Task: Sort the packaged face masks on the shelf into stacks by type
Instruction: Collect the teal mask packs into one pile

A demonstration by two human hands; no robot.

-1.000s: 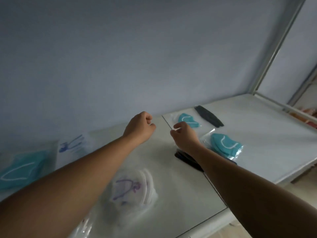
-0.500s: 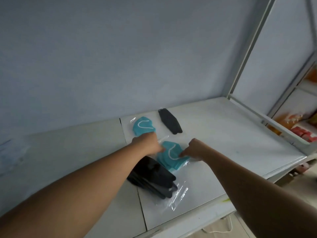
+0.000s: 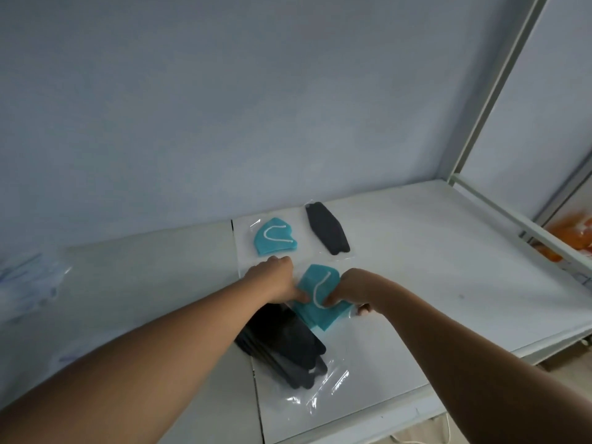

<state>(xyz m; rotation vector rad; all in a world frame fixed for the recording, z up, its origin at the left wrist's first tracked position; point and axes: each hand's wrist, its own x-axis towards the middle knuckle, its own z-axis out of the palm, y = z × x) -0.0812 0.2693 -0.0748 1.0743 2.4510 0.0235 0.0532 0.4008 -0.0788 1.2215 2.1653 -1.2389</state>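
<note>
Head view. White shelf [image 3: 432,251] against a pale blue wall [image 3: 256,107]. Teal mask packet [image 3: 320,294], long axis running front to back, overlaps the black mask stack [image 3: 288,347]. Left hand [image 3: 275,280] and right hand [image 3: 355,288], fingers closed, pinch its side edges. Farther back lie a single teal mask [image 3: 275,240] and a black mask [image 3: 328,232].

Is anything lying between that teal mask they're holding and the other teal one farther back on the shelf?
Nothing visible. Both hands, left and right, grip the teal packaged mask; only bare white shelf separates it from the far teal packaged mask.
</note>
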